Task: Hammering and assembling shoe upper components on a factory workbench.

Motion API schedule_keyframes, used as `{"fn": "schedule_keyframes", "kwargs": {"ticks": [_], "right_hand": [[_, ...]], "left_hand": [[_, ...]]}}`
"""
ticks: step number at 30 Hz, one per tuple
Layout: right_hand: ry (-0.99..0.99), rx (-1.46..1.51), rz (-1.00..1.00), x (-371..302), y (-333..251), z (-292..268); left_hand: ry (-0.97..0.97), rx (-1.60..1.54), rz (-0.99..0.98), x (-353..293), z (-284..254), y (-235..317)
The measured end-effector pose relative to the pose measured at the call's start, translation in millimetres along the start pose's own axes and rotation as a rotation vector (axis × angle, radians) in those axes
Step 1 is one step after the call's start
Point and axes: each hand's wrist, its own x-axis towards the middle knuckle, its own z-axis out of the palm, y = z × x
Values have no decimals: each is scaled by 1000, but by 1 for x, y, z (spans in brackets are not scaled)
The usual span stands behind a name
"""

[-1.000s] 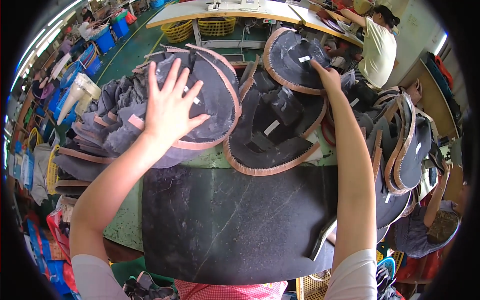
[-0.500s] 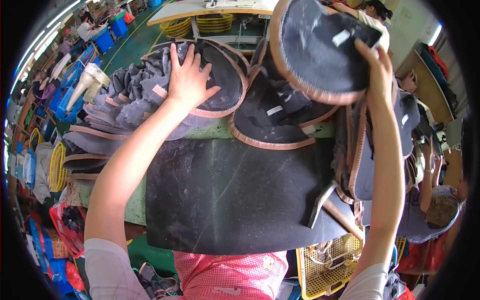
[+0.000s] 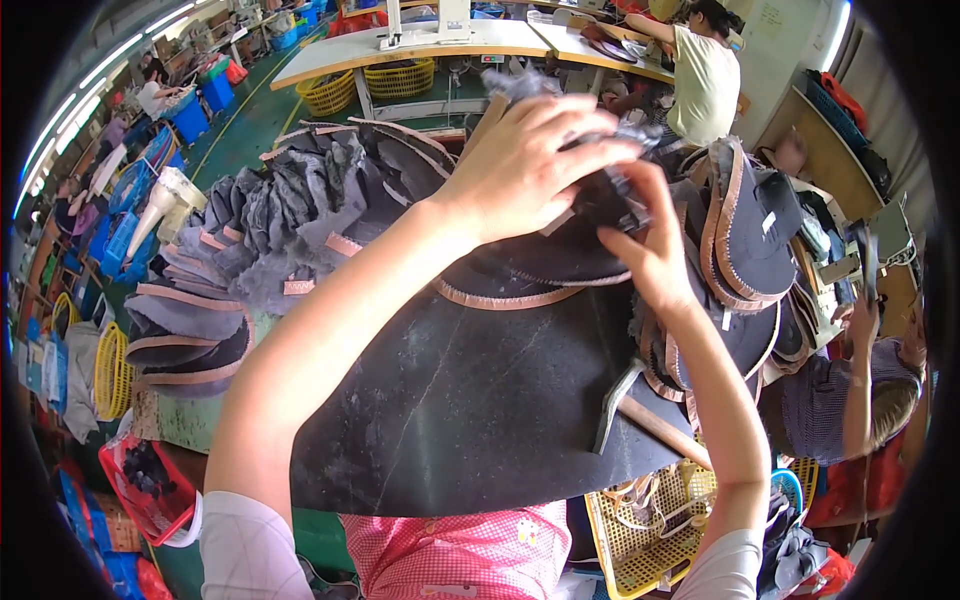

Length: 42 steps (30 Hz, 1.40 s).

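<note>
My left hand (image 3: 535, 170) and my right hand (image 3: 655, 240) come together above the far middle of the bench. Between them is a dark shoe upper (image 3: 610, 205), crumpled and smeared by motion. Both hands' fingers are curled round it, the left from above and the right from its side. Under them lies another black upper with a pinkish stitched edge (image 3: 510, 299). A heap of grey fuzzy uppers (image 3: 285, 210) fans out to the left. To the right, more uppers with pinkish trim (image 3: 745, 220) are stacked.
A black mat (image 3: 450, 400) covers the bench in front of me. On its right lies a hammer (image 3: 655, 425) with a wooden handle. Below hangs a yellow basket (image 3: 650, 530); a red basket (image 3: 150, 490) stands left. Co-workers (image 3: 703, 80) sit beyond and at right.
The upper that my right hand held up is now on the right stack. My right hand has moved left, and my left hand has left the heap, moving right to meet it.
</note>
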Motion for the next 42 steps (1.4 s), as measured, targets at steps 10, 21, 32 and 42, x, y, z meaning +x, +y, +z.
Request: {"fn": "schedule_keyframes", "kwargs": {"ticks": [10,21,32,42], "right_hand": [[9,-808,-309,37,40,-10],[545,-878,158,99,101,-69],[-87,-1004,-150,75,98,22],[-197,-253,330,-21,29,-2]], "left_hand": [[-88,-117,-74,-22,1,3],[-107,-253,-253,-63,-74,5],[-211,-169,-126,-76,-78,10],[-521,-1437,-1104,-87,-134,122]]}}
